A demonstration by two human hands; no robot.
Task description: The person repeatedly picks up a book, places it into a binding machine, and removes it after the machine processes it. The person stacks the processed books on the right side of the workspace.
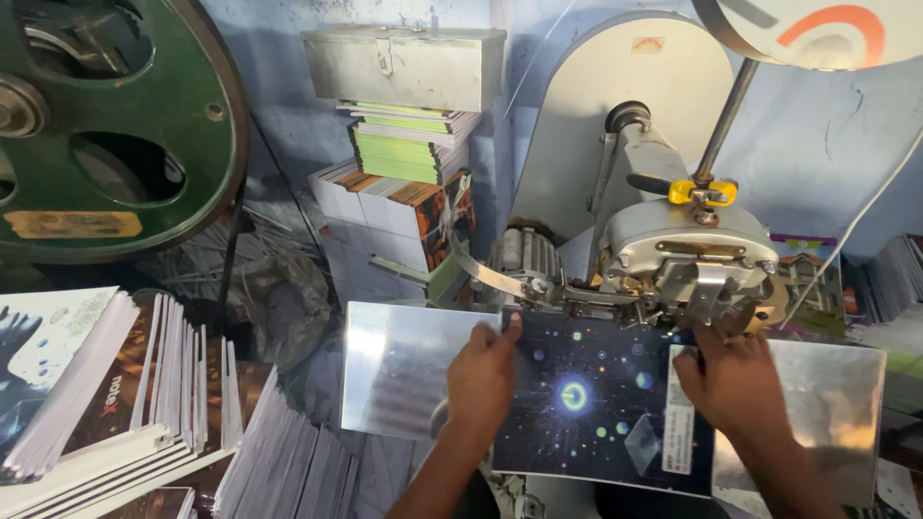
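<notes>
A booklet with a dark starry cover (596, 404) lies over the shiny metal saddle plate (394, 365) of a grey stitching machine (673, 250). My left hand (481, 380) presses on the booklet's left edge, thumb stretched up toward the machine head. My right hand (735, 380) holds the booklet's right edge, close under the stitching head. The booklet's top edge sits right beneath the head.
A stack of bound booklets (115, 394) leans at the lower left. A big green flywheel (106, 125) stands at the upper left. Piles of green and orange booklets (409, 183) sit behind, under a grey metal box (404, 62). More booklets (894, 279) lie at the right.
</notes>
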